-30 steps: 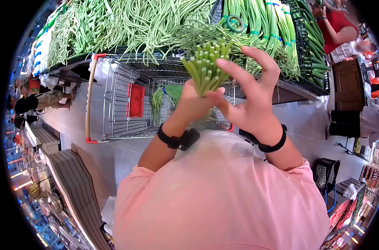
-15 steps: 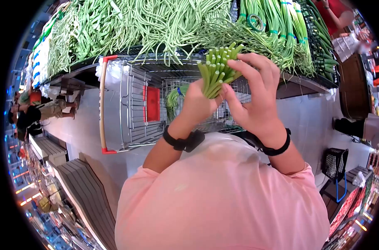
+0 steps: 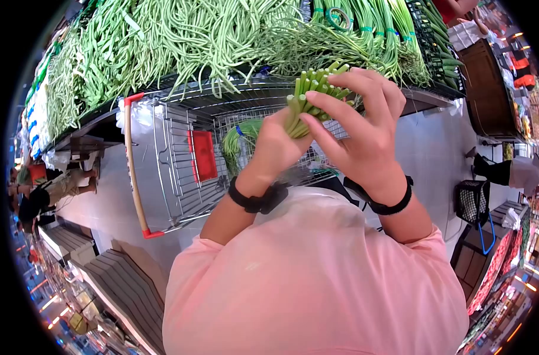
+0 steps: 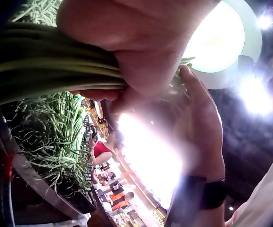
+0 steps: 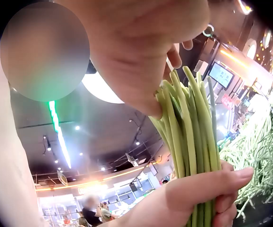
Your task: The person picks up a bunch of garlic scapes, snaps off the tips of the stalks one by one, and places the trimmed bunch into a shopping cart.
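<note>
My left hand (image 3: 279, 144) grips a bunch of garlic scapes (image 3: 299, 121), green stems with their pale cut ends pointing up. In the right wrist view the left fingers (image 5: 200, 187) wrap round the stems, the thumb laid across them. My right hand (image 3: 367, 139) is at the top of the bunch, its thumb and bent fingers pinching stems near the cut ends. In the left wrist view the lower stems (image 4: 56, 66) trail away from the left palm. Beneath the hands, a bundle of long green stems (image 3: 232, 142) with a blue tie lies in the shopping cart.
The metal shopping cart (image 3: 177, 171) with a red panel (image 3: 202, 157) stands against the vegetable display. Long beans (image 3: 222, 35) and banded green bundles (image 3: 370, 26) fill the display. A roll of green tape (image 3: 338, 19) rests there. Wooden slatted benches (image 3: 124, 284) stand behind on the left.
The right fingers have come from spread beside the bunch to closed over its cut ends. The left hand keeps its grip. The head view has shifted slightly.
</note>
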Demonstrator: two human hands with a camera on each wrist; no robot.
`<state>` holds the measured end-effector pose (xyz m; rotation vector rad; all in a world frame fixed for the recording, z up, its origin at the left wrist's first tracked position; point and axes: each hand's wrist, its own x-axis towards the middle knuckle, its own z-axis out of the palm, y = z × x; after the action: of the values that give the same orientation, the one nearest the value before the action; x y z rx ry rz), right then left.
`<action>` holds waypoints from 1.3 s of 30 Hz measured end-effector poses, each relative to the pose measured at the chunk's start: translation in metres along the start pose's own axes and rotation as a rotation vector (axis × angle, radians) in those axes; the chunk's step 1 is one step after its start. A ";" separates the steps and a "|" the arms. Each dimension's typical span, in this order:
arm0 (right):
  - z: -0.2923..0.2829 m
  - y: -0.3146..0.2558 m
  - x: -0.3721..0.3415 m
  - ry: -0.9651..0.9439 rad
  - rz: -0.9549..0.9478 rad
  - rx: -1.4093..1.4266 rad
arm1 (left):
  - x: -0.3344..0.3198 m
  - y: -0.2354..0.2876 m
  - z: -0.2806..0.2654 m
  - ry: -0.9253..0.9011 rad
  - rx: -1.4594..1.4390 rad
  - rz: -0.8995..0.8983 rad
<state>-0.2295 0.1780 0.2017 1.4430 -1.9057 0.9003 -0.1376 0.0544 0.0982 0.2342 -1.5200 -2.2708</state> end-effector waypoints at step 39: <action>-0.169 0.160 -0.069 -0.008 0.067 0.223 | 0.021 -0.070 0.211 0.079 0.667 0.205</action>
<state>-0.3595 0.3822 0.2236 1.5174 -1.9188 1.1710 -0.2469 0.2476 0.1191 0.3259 -2.1006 -1.5196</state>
